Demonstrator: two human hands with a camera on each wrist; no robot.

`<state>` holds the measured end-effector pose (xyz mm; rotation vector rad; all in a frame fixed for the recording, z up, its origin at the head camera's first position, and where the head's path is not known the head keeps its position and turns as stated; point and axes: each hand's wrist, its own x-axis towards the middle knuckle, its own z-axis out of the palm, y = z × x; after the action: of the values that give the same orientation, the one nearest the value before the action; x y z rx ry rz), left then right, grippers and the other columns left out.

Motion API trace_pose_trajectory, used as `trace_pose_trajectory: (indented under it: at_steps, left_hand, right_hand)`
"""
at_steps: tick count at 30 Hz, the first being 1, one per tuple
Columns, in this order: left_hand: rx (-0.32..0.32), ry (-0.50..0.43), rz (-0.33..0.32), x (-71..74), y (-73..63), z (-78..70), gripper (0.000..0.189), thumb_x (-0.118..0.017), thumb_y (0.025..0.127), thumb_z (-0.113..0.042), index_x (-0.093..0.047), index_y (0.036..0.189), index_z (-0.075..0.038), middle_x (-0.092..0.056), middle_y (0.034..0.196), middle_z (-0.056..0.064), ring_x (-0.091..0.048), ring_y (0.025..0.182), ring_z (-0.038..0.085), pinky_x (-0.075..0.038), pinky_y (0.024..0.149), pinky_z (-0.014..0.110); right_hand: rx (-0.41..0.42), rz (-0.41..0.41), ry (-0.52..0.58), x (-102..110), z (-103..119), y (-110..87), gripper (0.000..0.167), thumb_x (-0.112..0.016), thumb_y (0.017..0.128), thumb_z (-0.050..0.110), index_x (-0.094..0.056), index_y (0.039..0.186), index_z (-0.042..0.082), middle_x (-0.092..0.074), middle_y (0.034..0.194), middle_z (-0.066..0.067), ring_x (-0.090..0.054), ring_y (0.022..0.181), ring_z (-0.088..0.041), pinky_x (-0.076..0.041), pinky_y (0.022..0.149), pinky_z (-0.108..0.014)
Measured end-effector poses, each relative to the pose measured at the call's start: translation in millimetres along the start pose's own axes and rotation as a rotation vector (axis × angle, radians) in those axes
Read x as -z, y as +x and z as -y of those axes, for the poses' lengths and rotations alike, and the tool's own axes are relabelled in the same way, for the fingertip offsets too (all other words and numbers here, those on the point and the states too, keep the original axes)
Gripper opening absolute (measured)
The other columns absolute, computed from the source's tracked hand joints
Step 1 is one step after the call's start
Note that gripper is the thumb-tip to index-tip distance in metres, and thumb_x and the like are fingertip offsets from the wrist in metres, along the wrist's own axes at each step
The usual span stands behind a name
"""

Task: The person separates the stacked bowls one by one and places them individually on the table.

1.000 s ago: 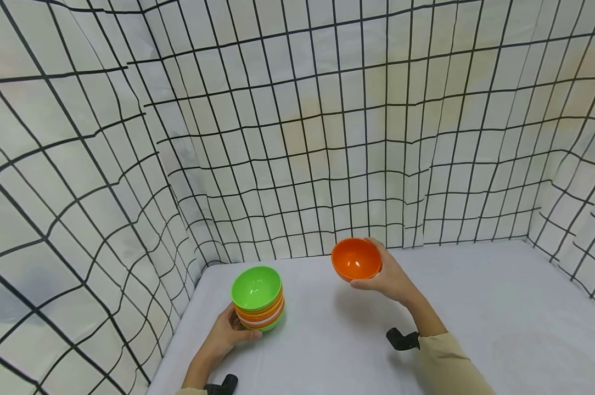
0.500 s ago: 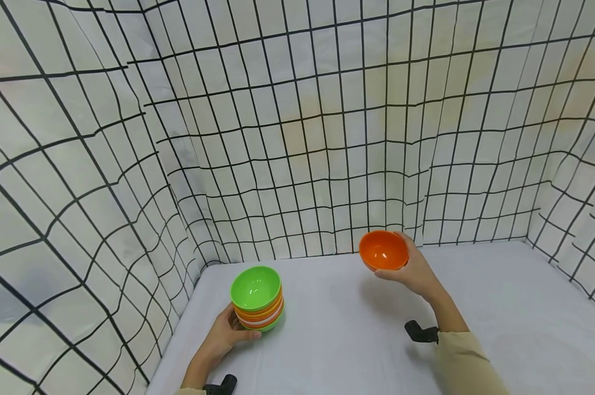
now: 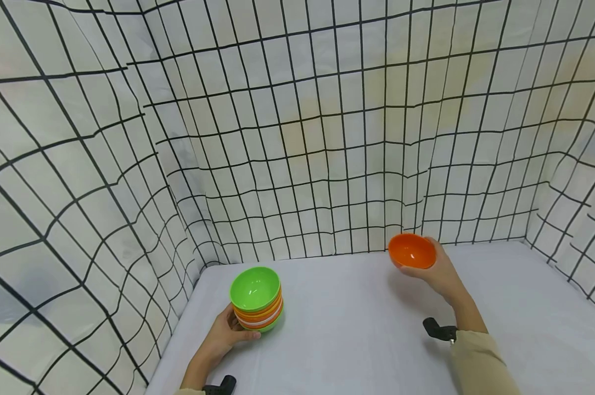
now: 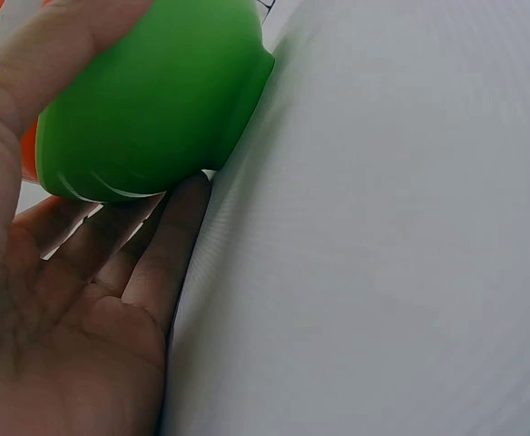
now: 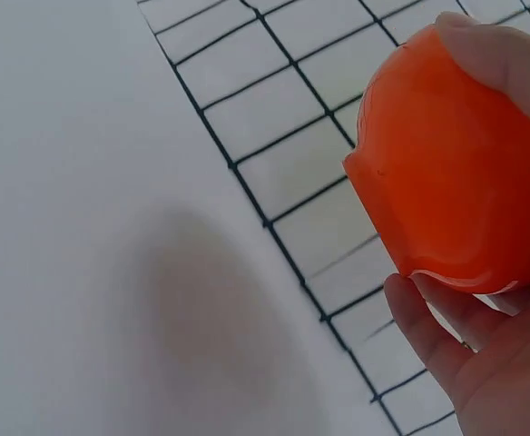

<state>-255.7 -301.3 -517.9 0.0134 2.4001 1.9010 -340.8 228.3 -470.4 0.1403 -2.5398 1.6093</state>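
Note:
On the left of the table stands a stack of nested bowls [image 3: 260, 317], orange, white and green in bands, with a bright green bowl [image 3: 256, 289] on top. My left hand [image 3: 223, 333] holds the stack low on its near left side, thumb in front and fingers behind. In the left wrist view the lowest green bowl [image 4: 156, 109] stands on the table between thumb and fingers. My right hand [image 3: 443, 274] grips an orange bowl [image 3: 412, 251] by its right side, its mouth tilted toward me. The right wrist view shows that orange bowl [image 5: 456, 173] raised above its shadow.
A white-covered table [image 3: 337, 329] spreads under both hands. Behind and at the sides rise white walls [image 3: 302, 137] with a black grid, meeting the table's far edge just beyond the orange bowl. A black device [image 3: 439, 329] is strapped to each wrist.
My right hand has carried the orange bowl to the right over the table, and its mouth looks narrower now. The left hand and the stack have stayed nearly in place.

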Motion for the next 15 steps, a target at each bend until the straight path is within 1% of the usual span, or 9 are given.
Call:
trace_pose_trajectory:
  at_steps: [3, 8, 12, 15]
  left_hand:
    - [-0.001, 0.005, 0.0, 0.2, -0.1, 0.8, 0.094, -0.093, 0.068, -0.004, -0.046, 0.148, -0.015, -0.059, 0.145, 0.009, -0.054, 0.139, 0.031, -0.051, 0.111, 0.023]
    - [-0.006, -0.006, 0.001, 0.4, -0.1, 1.5, 0.093, -0.093, 0.068, -0.002, -0.046, 0.148, -0.013, -0.06, 0.144, 0.01, -0.055, 0.138, 0.03, -0.051, 0.105, 0.015]
    - [-0.006, -0.012, 0.0, 0.4, 0.5, 2.1, 0.093, -0.093, 0.068, -0.001, -0.046, 0.147, -0.013, -0.06, 0.143, 0.011, -0.057, 0.136, 0.028, -0.052, 0.102, 0.013]
    - [-0.006, -0.01, -0.002, 0.1, 1.0, 2.3, 0.093, -0.093, 0.068, -0.002, -0.046, 0.147, -0.013, -0.06, 0.143, 0.011, -0.057, 0.135, 0.028, -0.052, 0.102, 0.013]
  right_hand:
    - [-0.039, -0.01, 0.002, 6.7, -10.6, -0.8, 0.121, -0.086, 0.081, 0.045, -0.006, 0.164, 0.009, -0.031, 0.161, -0.023, -0.036, 0.14, -0.046, -0.047, 0.108, -0.068]
    - [-0.058, -0.036, 0.003, 15.8, -23.4, -2.5, 0.118, -0.085, 0.081, 0.045, -0.009, 0.163, 0.006, -0.032, 0.159, -0.025, -0.037, 0.139, -0.046, -0.046, 0.109, -0.066]
    - [-0.083, -0.044, -0.006, 22.1, -32.1, -3.5, 0.118, -0.085, 0.083, 0.043, -0.007, 0.162, 0.004, -0.031, 0.159, -0.027, -0.035, 0.139, -0.047, -0.043, 0.111, -0.068]
    - [-0.108, -0.044, -0.019, 26.4, -39.5, -4.7, 0.119, -0.083, 0.084, 0.042, -0.003, 0.162, 0.001, -0.028, 0.159, -0.03, -0.033, 0.14, -0.049, -0.039, 0.113, -0.071]
